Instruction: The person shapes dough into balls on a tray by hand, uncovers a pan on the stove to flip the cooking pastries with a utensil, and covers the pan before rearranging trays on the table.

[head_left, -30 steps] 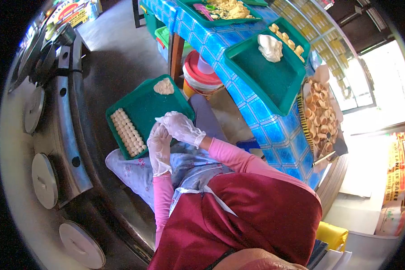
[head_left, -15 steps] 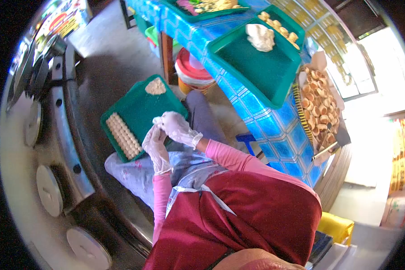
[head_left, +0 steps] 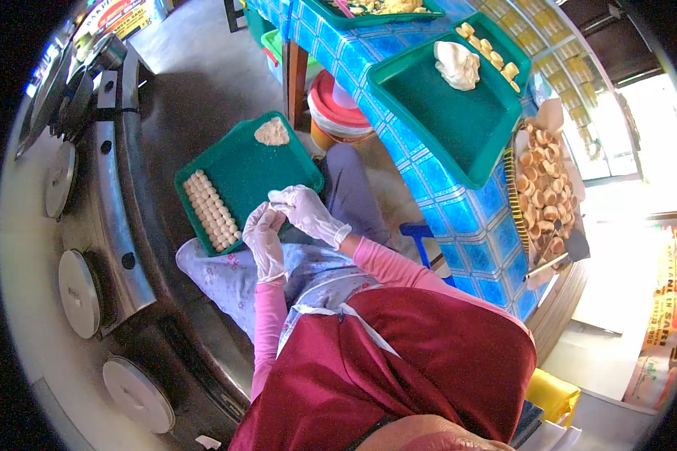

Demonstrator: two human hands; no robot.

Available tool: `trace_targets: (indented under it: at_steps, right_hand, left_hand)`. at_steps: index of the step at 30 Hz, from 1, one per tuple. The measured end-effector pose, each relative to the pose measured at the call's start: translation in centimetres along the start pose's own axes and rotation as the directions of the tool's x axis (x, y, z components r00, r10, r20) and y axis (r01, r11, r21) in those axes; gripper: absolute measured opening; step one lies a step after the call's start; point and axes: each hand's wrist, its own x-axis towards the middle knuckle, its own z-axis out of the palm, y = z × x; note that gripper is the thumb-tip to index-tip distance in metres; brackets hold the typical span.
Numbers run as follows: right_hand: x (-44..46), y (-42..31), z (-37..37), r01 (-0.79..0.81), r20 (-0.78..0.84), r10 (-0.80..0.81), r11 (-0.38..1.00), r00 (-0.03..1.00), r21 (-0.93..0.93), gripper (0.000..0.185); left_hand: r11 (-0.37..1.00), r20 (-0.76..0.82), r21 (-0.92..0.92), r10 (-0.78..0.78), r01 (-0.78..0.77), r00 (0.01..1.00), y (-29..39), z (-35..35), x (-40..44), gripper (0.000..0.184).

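My left hand [head_left: 265, 239] and my right hand [head_left: 306, 214], both in thin whitish gloves, meet above my lap at the near edge of a green tray [head_left: 237, 161]. Their fingers are pinched together fingertip to fingertip; whatever lies between them is too small to make out. Rows of small pale dough balls [head_left: 211, 211] fill the left side of that tray. A flat lump of pale dough [head_left: 272, 132] sits at its far end. The tray rests in front of my knees.
At right, a blue checked table [head_left: 466, 225] carries a larger green tray [head_left: 429, 124] with a white dough mass [head_left: 456, 65] and yellowish pieces [head_left: 490, 54]. Baked shells [head_left: 541, 188] fill a basket beside it. A red-lidded bucket [head_left: 338, 105] stands below; round lids [head_left: 79, 293] line the left.
The view has shifted slightly, so the table and trays appear moved. My right fingers have drawn from over the left hand to its fingertips; both hands stay together in front of the tray.
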Motion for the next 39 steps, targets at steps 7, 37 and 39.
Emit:
trace_targets:
  at_steps: [7,37,39]
  right_hand:
    - [-1.6,-4.1,-5.6,0.159,0.035,-0.155,0.969,0.987,-0.191,0.022]
    - [6.8,7.2,-48.2,-0.025,-0.515,0.360,0.836,0.778,0.548,0.031]
    - [5.6,8.8,-49.3,0.084,-0.424,0.420,0.624,0.802,0.777,0.035]
  left_hand:
    - [0.984,-0.038,0.176,0.022,-0.015,0.999,-0.5,-1.2,1.6,0.022]
    - [0.765,-0.032,0.568,0.389,-0.304,0.921,-3.8,-6.0,4.8,0.018]
    - [0.742,-0.030,0.598,0.399,-0.304,0.917,-4.0,-6.7,5.2,0.018]
